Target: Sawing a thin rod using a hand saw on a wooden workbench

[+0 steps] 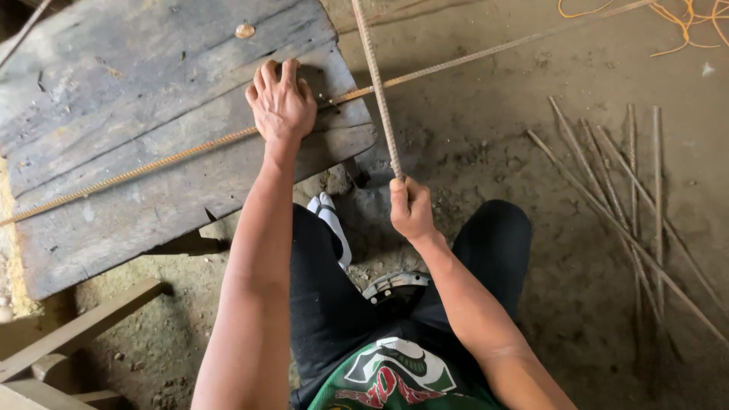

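A long rusty ribbed steel rod (pixel 144 168) lies slantwise across a weathered wooden bench (pixel 114 91) and runs off its right edge over the dirt floor. My left hand (pixel 281 102) presses flat on the rod near the bench's right end, fingers spread. My right hand (pixel 410 209) is shut around the near end of a second ribbed rod (pixel 377 91), which runs up and away from me and crosses the first rod just past the bench edge. Below, my legs in black trousers (pixel 326 304) stand between bench and floor.
Several cut ribbed rods (pixel 630 197) lie fanned on the dirt floor at the right. Orange cord (pixel 683 23) is coiled at the top right. Pale wooden slats (pixel 76 334) lean at the bottom left, beneath the bench. A round metal disc (pixel 245 31) sits in the bench top.
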